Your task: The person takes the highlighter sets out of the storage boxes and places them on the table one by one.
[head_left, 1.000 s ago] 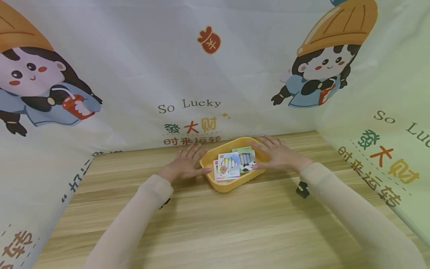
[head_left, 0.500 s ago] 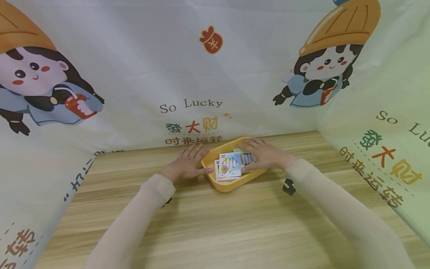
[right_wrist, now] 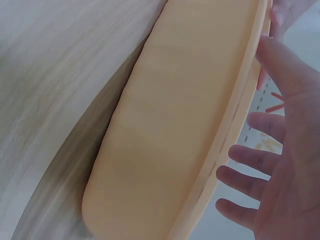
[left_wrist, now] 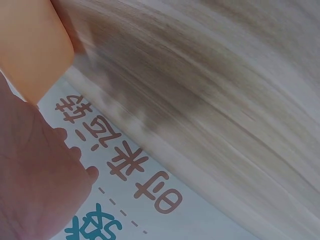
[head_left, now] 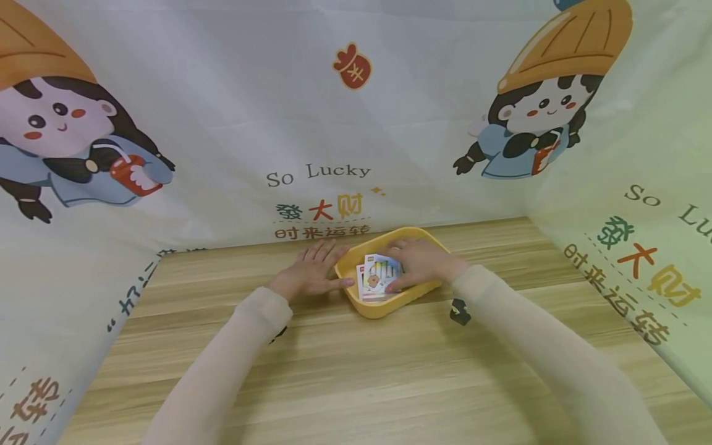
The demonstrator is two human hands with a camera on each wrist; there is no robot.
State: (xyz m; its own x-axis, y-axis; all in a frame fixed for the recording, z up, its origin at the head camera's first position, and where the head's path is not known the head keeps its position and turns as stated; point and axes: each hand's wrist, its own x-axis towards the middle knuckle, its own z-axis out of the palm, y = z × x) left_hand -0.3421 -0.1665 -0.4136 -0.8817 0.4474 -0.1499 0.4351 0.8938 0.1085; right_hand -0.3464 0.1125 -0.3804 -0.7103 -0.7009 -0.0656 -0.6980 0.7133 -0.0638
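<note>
A yellow plastic basket [head_left: 389, 308] stands on the table in the head view, holding several small flat boxes. The front box [head_left: 379, 276] is white and printed with coloured sticks and a brown bear; a second white box [head_left: 360, 284] peeks out behind it. My left hand [head_left: 311, 269] is at the basket's left end, fingers spread and thumb at the rim. Over the basket's right half, my right hand [head_left: 425, 262] reaches in with its thumb by the bear box's right edge. It covers the green box behind. In the right wrist view its fingers look loosely spread above the rim.
The wood-grain table [head_left: 345, 377] stretches toward me in front of the basket. A printed white cloth [head_left: 233, 111] hangs close behind the basket and along both sides. A small black object [head_left: 460, 312] shows under my right wrist.
My right hand has moved left from the basket's right rim to over the boxes, covering the green one. My left hand and the basket have stayed about where they were.
</note>
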